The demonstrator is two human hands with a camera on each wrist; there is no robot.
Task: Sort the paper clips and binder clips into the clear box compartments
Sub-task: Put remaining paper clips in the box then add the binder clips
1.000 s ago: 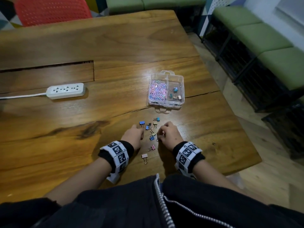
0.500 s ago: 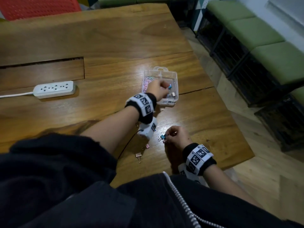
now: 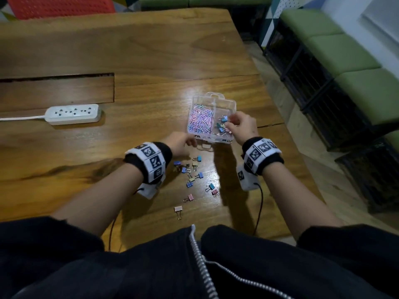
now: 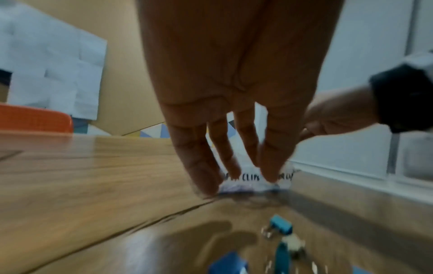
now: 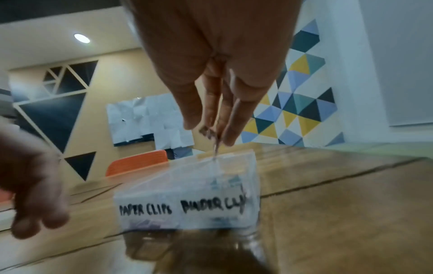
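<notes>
The clear box has pastel paper clips in its left compartment and several binder clips in its right one. My right hand hovers over the right compartment and pinches a small binder clip by its wire between thumb and fingers. In the right wrist view the box bears the labels "PAPER CLIPS" and "BINDER CLIPS". My left hand hangs by the box's front left corner, fingers straight and holding nothing. Several loose binder clips lie on the table in front of the box.
A white power strip lies at the left of the wooden table. The table's right edge drops to the floor beside green benches. A red chair stands behind the table. One pink clip lies nearest me.
My left hand has drawn back from the box to its front corner. My right hand has risen from the loose clips and moved over the binder clip compartment with a clip.
</notes>
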